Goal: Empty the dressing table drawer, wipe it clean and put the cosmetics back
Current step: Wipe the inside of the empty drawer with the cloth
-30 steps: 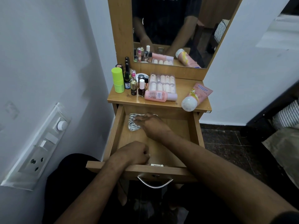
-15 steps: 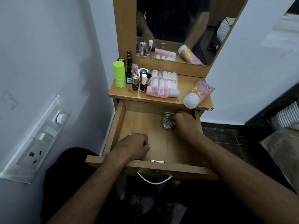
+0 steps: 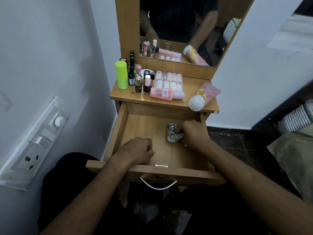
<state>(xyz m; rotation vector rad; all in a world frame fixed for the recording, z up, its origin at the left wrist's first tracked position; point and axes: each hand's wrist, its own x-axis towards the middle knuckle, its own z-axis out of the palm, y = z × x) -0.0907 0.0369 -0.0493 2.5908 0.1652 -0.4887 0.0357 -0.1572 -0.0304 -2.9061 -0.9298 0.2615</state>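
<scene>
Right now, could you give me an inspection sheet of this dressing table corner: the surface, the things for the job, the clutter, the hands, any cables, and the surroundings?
Surface: wooden dressing table top carries all the cosmetics.
Job's things: drawer pulled open, only a striped cloth inside; green bottle, nail set box, pink bottle lying flat, pink tube overhanging the top's front edge.
Clutter: small nail polish bottles crowded at the top's left.
Hands: right hand grips the cloth; left hand rests on the drawer front, fingers curled.
Cables: nothing seen.
Surroundings: mirror, wall switchboard, striped fabric at right.
</scene>
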